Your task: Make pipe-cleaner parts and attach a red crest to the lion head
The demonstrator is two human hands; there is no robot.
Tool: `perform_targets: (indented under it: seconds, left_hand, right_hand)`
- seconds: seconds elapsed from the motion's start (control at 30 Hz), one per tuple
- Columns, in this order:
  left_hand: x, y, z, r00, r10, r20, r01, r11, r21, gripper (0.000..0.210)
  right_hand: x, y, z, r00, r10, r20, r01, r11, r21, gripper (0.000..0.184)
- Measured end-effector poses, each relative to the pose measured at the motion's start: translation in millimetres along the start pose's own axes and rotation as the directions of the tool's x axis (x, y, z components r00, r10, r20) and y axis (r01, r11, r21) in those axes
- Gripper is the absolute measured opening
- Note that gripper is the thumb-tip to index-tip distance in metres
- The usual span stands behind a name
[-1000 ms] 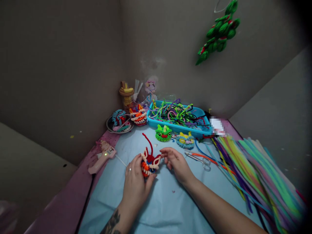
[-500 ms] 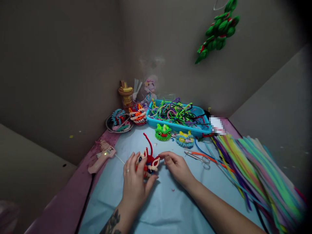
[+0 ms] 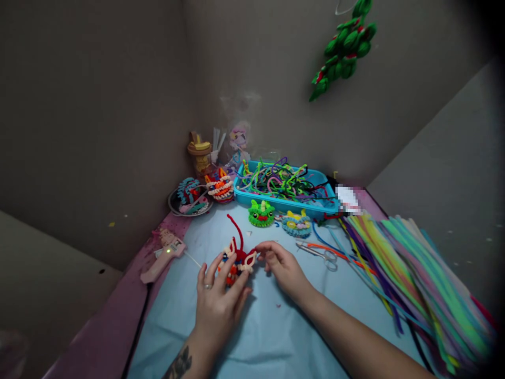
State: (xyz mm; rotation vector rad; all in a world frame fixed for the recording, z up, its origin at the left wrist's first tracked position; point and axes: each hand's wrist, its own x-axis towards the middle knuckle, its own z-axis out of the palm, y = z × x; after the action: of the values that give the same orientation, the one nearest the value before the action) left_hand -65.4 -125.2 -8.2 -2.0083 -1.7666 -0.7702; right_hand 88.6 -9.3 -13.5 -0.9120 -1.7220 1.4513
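Note:
A small red, white and orange pipe-cleaner lion head [image 3: 239,257] with pointed ears rests low over the blue cloth. My left hand [image 3: 219,292] is closed around its near left side, fingers over the top and thumb along the near edge, hiding much of the front. From its top a red stem [image 3: 235,229] sticks up and bends left. On the other side is my right hand [image 3: 282,266], loosely curled, index fingertip at the right ear and thumb apart from it. Whether that fingertip presses the ear is hard to make out.
Behind sit a green pipe-cleaner head [image 3: 261,215], a blue-yellow one [image 3: 296,225] and a blue tray [image 3: 284,202] of tangled stems. Scissors [image 3: 321,254] and a bundle of coloured stems [image 3: 414,279] lie right. A pink glue gun [image 3: 165,258] lies left, its cord running forward.
My left hand has shifted its hold on the lion head, its thumb and fingers lying differently. The right hand stays at the ear. The whole view has shifted slightly.

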Motion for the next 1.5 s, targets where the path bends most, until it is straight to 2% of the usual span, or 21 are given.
perform_targets:
  seconds: [0.27,0.5,0.87,1.2,1.5]
  left_hand:
    - [1.9,0.0,1.5,0.998,-0.009,0.066,0.009,1.000,0.005,0.039]
    - [5.1,3.0,2.4,0.998,-0.063,0.015,0.064,0.997,-0.053,0.033]
    - [7.4,8.7,6.1,0.984,-0.131,0.124,0.126,0.991,0.044,0.047]
    - [8.3,11.4,7.7,0.977,-0.148,0.155,0.137,0.988,0.077,0.050]
    - [7.9,11.5,7.4,0.968,-0.171,0.186,0.162,0.985,0.061,0.055]
  right_hand:
    - [1.4,-2.2,1.3,0.999,0.033,0.030,-0.034,0.999,0.035,0.048]
    - [4.9,3.7,0.8,0.998,0.061,0.033,-0.063,0.996,0.056,0.059]
    - [8.1,7.7,1.2,0.995,0.089,0.046,-0.093,0.990,0.104,0.055]
    - [7.8,6.5,1.8,0.995,0.102,0.022,-0.103,0.992,0.073,0.057]
    - [7.0,5.1,-0.1,0.997,0.078,-0.015,-0.078,0.997,-0.030,0.055]
